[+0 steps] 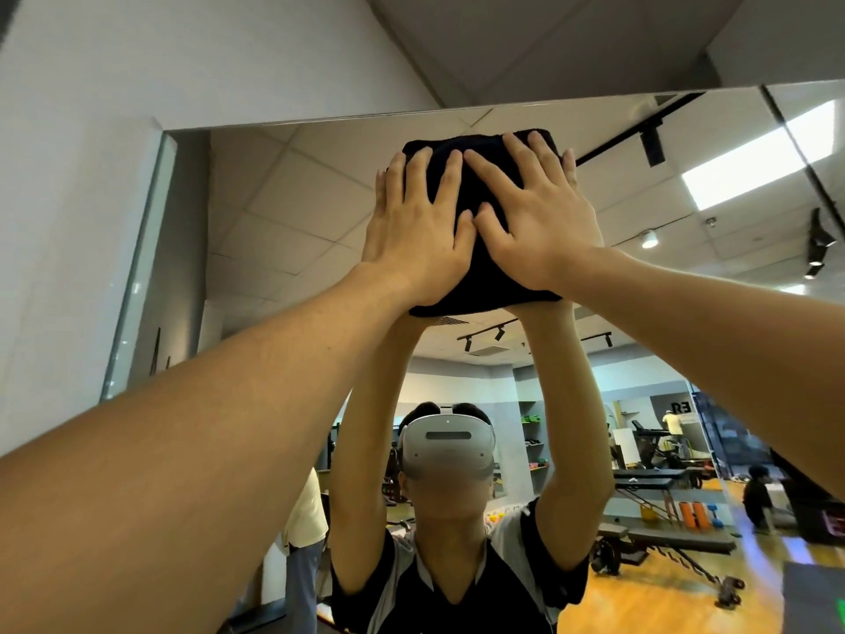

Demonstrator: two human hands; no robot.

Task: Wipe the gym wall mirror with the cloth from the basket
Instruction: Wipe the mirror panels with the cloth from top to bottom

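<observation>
Black cloth (475, 267) pressed flat on mirror (283, 249) near its top edge by left hand (411, 235) and right hand (539, 221), fingers straight and spread; wiping step in hand, judged. Next, probably: firm strokes downward over unwiped glass.

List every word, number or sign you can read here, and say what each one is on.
"E9", roughly, white characters on a dark wall panel seen reflected in the mirror; reversed and small, so the reading is uncertain.
Headset in the reflection: no readable marking.
Black cloth under both hands: no label visible.
Nothing else is legible.
</observation>
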